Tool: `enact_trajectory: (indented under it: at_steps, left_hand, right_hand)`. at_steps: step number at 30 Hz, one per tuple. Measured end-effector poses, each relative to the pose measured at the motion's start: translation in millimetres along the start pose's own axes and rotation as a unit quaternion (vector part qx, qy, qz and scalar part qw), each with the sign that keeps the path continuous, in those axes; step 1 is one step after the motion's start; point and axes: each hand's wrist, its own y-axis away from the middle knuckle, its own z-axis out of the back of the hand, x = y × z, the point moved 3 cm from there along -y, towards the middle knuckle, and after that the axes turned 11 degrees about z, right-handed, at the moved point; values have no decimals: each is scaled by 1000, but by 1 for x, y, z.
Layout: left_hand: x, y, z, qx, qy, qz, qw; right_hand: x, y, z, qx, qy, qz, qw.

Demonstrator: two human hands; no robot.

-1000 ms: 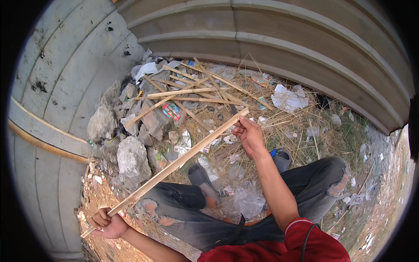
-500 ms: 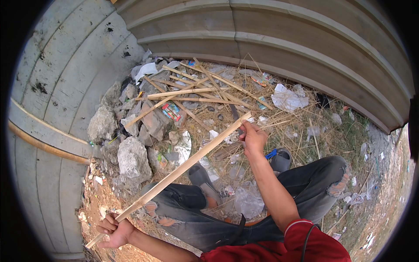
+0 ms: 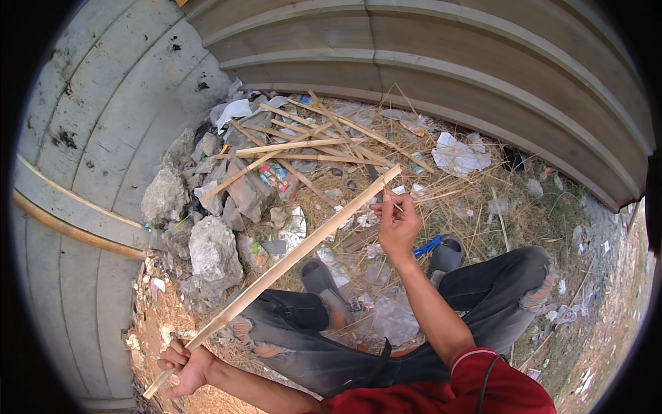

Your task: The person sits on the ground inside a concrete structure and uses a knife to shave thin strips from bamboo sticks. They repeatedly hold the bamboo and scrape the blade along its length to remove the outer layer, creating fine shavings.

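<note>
A long, flat, pale bamboo strip (image 3: 296, 254) slants from the lower left up toward the middle. My left hand (image 3: 187, 367) is closed round it near its lower end, and a short tip sticks out below the fist. Beside the strip's upper end is my right hand (image 3: 398, 224), with thumb and fingers pinched together. A thin pale sliver (image 3: 394, 202) shows between those fingers, partly hidden by them. Beyond the strip, several similar wooden strips (image 3: 289, 145) lie crossed in a loose pile. A dark narrow piece (image 3: 372, 171) shows just behind the strip's upper end.
Grey rocks (image 3: 212, 250) are heaped at the left, beside a pale panel wall (image 3: 103, 103). A ribbed metal sheet (image 3: 469, 69) closes off the far side. Dry grass, plastic scraps and white paper (image 3: 460, 155) litter the ground. A blue-handled object (image 3: 427, 246) lies by my right sandal (image 3: 446, 257).
My right hand has come off the strip's upper end, moving slightly down and right, and a thin sliver now shows in its fingers. My left hand keeps its hold with little movement.
</note>
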Motion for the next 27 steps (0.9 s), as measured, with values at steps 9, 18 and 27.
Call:
enact_trajectory:
  at_steps: [9,18,27]
  left_hand:
    - [-4,1,4,-40,-25,-11,999]
    - [-20,-13,12,-50,-3,-50,997]
    - [16,12,-3,-37,-6,-5,999]
  right_hand:
    - [20,15,-21,154,-23,35,987]
    - [69,16,-37,242,21,158,957]
    - [122,58,-61,386,-42,227,893]
